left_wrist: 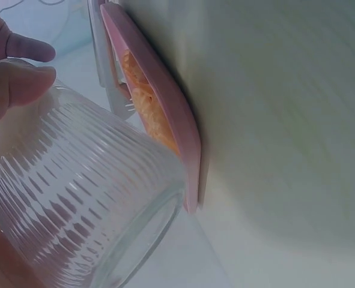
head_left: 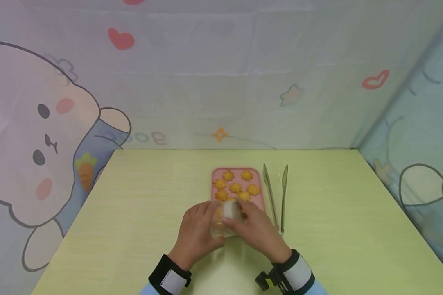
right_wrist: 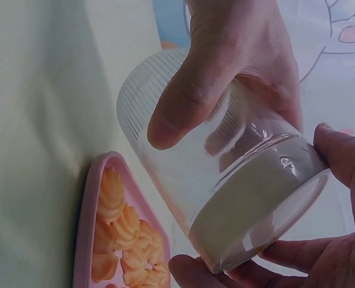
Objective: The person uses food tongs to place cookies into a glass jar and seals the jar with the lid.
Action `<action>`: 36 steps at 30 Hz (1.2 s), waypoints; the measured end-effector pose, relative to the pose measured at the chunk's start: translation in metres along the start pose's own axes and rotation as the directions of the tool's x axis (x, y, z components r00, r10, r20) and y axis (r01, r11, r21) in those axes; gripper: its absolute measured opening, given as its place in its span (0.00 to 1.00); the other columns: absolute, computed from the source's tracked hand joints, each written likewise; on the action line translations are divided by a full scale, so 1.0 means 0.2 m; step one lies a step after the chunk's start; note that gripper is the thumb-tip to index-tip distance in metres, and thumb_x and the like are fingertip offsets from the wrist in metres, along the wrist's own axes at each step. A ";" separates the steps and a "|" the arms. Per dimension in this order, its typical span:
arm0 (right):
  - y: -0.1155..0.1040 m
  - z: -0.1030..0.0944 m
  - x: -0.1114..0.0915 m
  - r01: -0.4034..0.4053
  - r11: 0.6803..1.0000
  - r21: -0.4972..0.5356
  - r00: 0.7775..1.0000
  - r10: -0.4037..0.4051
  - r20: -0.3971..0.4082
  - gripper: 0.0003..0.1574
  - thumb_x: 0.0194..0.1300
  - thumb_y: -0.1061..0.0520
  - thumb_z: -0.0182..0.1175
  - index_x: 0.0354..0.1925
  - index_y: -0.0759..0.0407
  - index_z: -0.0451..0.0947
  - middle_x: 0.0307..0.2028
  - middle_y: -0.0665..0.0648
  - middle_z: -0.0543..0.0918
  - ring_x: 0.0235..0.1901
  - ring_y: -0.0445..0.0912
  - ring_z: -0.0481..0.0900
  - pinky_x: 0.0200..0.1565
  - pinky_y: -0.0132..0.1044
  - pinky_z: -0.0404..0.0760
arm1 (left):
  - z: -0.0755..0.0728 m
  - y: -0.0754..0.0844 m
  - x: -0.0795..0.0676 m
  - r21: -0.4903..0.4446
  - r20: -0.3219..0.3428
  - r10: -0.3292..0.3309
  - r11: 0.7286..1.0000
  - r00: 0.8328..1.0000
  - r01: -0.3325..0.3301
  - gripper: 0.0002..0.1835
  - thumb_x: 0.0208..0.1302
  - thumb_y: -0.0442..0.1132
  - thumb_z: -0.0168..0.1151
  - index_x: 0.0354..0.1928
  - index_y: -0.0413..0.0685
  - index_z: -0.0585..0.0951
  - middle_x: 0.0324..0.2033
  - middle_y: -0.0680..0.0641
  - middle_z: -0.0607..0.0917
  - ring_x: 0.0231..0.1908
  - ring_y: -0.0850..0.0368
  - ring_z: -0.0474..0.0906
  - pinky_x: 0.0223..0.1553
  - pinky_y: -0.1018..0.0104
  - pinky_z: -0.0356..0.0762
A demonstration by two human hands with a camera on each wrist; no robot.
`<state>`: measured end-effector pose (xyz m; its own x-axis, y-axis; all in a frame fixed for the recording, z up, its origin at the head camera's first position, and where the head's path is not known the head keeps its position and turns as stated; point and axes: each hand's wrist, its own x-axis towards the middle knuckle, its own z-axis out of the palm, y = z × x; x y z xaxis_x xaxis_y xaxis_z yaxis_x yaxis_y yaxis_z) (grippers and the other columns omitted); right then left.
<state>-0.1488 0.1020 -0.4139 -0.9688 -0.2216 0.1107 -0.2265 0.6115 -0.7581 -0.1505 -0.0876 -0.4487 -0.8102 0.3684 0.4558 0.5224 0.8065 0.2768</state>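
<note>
The left hand (head_left: 197,229) holds the clear jar (left_wrist: 87,186) with its fingers curled around the body, and the right hand (head_left: 260,229) pinches the pale lid (right_wrist: 255,192) at its edge. The jar is tilted, at the near side of the pink tray (head_left: 237,171) of cookies (head_left: 235,188); whether its base touches the table (head_left: 151,184), I cannot tell. The smooth glass could turn or slip if the left hand holds too loosely while the lid is twisted. A sudden release of the lid could knock the jar into the cookies, or the right hand against the tongs (head_left: 283,192).
</note>
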 end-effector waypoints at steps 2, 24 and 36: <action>0.00 0.00 0.00 0.002 1.000 -0.006 1.000 -0.002 0.000 0.48 0.63 0.36 0.63 0.68 0.66 0.65 0.59 0.62 0.76 0.51 0.52 0.78 0.49 0.49 0.78 | 0.00 0.00 0.00 -0.004 0.007 -0.002 1.000 1.000 0.002 0.46 0.35 0.50 0.80 0.62 0.51 0.71 0.54 0.46 0.79 0.55 0.47 0.75 0.55 0.48 0.70; 0.00 0.00 -0.01 0.066 0.998 0.019 0.998 -0.066 0.014 0.42 0.65 0.39 0.62 0.64 0.66 0.69 0.57 0.62 0.78 0.51 0.52 0.78 0.48 0.49 0.79 | -0.03 -0.01 0.00 -0.023 0.065 -0.023 0.999 0.998 0.024 0.48 0.34 0.55 0.82 0.62 0.55 0.72 0.55 0.48 0.79 0.55 0.48 0.74 0.48 0.45 0.72; 0.00 -0.01 -0.01 0.164 0.986 -0.009 0.985 -0.163 0.051 0.39 0.64 0.46 0.66 0.67 0.62 0.67 0.60 0.60 0.75 0.51 0.50 0.77 0.48 0.47 0.78 | -0.06 -0.02 0.00 -0.123 0.140 -0.065 0.989 0.988 0.083 0.48 0.36 0.53 0.81 0.64 0.54 0.73 0.56 0.51 0.79 0.54 0.50 0.74 0.48 0.47 0.72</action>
<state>-0.1471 0.1040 -0.4130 -0.9124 -0.3572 0.1997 -0.3831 0.5739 -0.7238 -0.1497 -0.0957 -0.4396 -0.8717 0.3759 0.3143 0.4824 0.7710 0.4158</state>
